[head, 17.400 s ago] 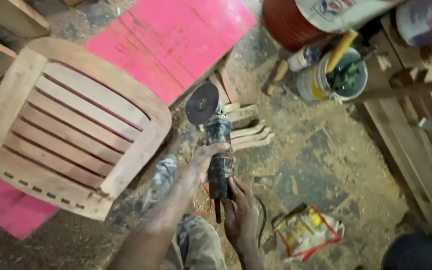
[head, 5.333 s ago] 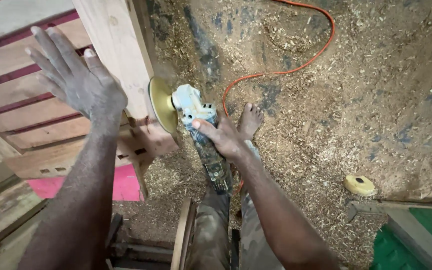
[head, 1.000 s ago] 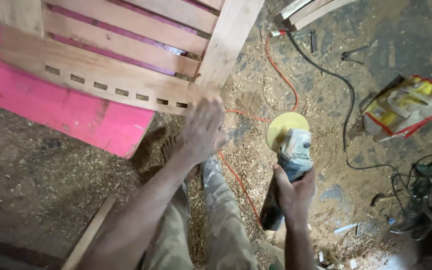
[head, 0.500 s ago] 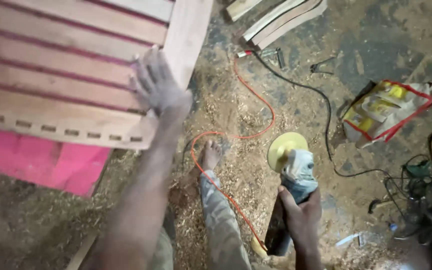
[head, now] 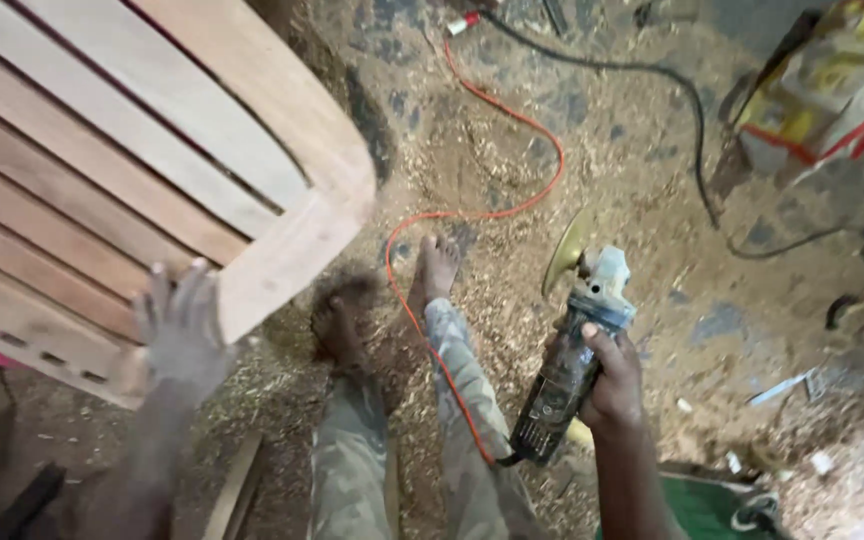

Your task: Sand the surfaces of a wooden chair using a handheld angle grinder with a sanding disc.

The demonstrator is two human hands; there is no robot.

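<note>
2 hands | left hand (head: 184, 335) fingers spread on slatted wooden chair (head: 152, 170) | right hand (head: 612, 380) fingers wrapped around angle grinder (head: 572, 350)

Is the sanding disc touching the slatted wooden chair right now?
Apart. The head view shows the grinder's disc held up by the right hand, with sawdust floor plainly between it and the wooden chair.

- Illumination: soft and even, moderately dim; no hard shadows on the sawdust floor (head: 512, 170).
- Motion blur: the left hand (head: 184, 335) and the slatted wooden frame (head: 152, 170) smear heavily.
- Sharpest zone: the right hand (head: 607, 375) on the angle grinder (head: 572, 350).
- Edges: right-hand corners soft, slightly stretched.
</note>
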